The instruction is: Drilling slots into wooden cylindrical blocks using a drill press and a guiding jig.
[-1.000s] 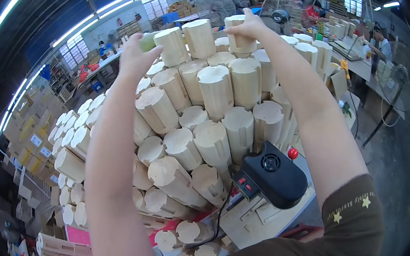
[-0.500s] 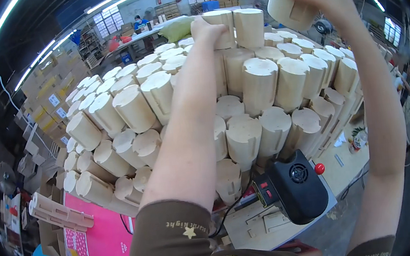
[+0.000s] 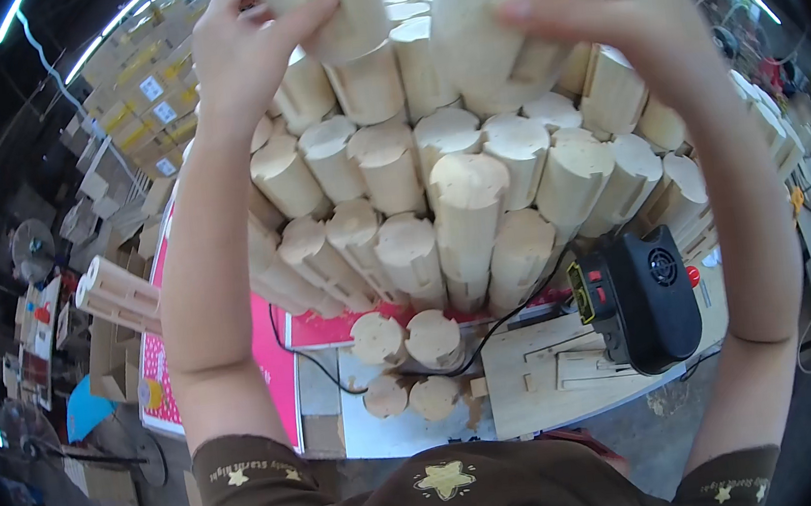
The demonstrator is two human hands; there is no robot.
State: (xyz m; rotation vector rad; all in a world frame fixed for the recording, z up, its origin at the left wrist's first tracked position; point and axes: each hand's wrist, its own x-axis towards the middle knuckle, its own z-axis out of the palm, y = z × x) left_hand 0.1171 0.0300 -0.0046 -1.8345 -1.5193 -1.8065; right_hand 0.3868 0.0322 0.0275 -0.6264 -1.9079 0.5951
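In my left hand is a pale wooden cylinder, with the thumb across its near face and the fingers around its far side. My right hand grips a second wooden cylinder, which has a slot cut in its side. Both are raised at the top edge, side by side with a gap between them. Behind and below them rises a pile of similar cylinders, stacked in tiers with notched ends. Lower down, several short wooden pieces are grouped near the pile's front.
A black machine with a fan grille stands on a pale board at right. Its black cable runs left past the short pieces. A pink sheet lies at left, beside a slotted wooden piece. Cardboard boxes are stacked farther back.
My left hand has come leftward from the pile's top, lifting a cylinder. My right hand's cylinder has shifted toward the middle. The view has tilted downward, bringing the short pieces into sight.
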